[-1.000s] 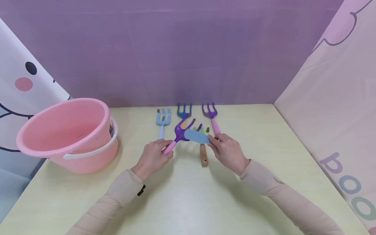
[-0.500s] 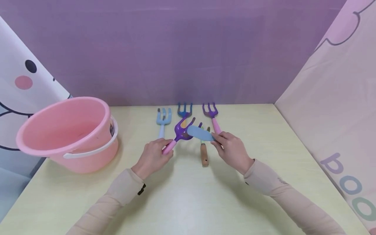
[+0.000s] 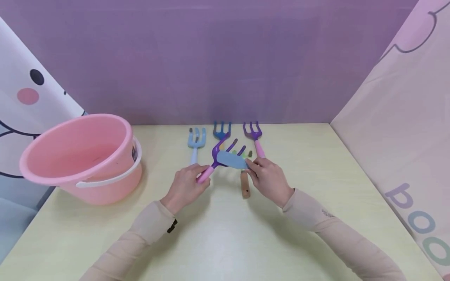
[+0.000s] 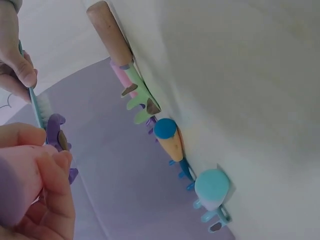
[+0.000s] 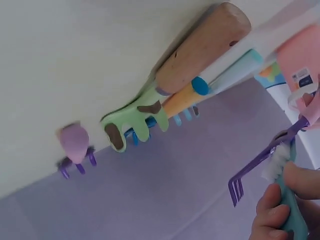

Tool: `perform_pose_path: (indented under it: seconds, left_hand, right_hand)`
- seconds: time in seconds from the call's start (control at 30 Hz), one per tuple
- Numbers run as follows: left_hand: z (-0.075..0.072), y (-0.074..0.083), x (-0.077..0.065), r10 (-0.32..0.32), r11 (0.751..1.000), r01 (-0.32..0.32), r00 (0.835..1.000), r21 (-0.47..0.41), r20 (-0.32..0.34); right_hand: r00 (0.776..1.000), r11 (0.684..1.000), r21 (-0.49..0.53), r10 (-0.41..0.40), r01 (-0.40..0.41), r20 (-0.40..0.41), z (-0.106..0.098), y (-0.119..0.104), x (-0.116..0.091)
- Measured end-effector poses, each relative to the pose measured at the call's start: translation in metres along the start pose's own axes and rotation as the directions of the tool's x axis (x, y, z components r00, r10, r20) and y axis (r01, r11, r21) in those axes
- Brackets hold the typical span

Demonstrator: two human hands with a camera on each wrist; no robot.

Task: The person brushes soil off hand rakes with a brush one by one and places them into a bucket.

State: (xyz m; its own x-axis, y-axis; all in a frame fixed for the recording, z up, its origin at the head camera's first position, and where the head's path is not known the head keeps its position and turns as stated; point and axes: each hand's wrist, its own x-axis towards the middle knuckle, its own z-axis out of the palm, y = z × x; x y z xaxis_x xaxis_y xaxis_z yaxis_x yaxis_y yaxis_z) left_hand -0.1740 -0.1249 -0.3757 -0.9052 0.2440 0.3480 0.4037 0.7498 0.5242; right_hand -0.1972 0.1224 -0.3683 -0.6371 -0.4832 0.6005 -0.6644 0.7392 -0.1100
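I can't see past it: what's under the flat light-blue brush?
White bristles, then a held purple, pink-handled fork; lower, a green, wooden-handled fork. In the head view, the brush hides its bristles and parts of both forks.

Wall lettering (image 3: 423, 232): "boo" in lower case, turned sideways, printed on the pale hanging (image 3: 390, 132) well to the right of the pink bucket (image 3: 102, 195); the b is purple, the first o blue, the second green.
Reddish fragment (image 3: 445, 276): just past the last o, farther right of the bucket, cut by the frame edge; cannot tell whether it is a letter.
Bucket label (image 5: 302, 78): a sticker on the bucket's outer wall, print too small to read.
Sleeve mark (image 3: 327, 213): right of the bucket, on a beige sleeve (image 3: 351, 242), illegible.
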Motion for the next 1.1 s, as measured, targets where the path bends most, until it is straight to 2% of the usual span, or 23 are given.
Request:
perform_pose_path:
  seconds: [0.17,0.33,0.7,1.1]
  left_hand:
    - [0.001,-0.001,-0.001,-0.004,0.999,0.004,1.0,-0.032,-0.003]
    - [0.004,-0.001,-0.001,-0.007,0.999,0.007,1.0,-0.049,0.004]
    - [0.005,-0.002,-0.003,-0.005,0.998,0.005,1.0,-0.059,-0.008]
    - [0.005,0.0,-0.003,-0.049,0.994,0.053,0.998,-0.093,0.037]
  right_hand:
    - [0.999,0.996,-0.071,-0.044,0.044,0.005,-0.003,0.0,0.0]
    - [0.999,0.993,-0.105,-0.048,0.05,0.022,-0.006,0.003,-0.002]
    - [0.997,0.998,-0.045,-0.035,0.038,0.069,-0.01,0.008,-0.002]
    - [0.989,1.0,0.018,0.008,-0.011,0.15,-0.016,0.012,-0.002]
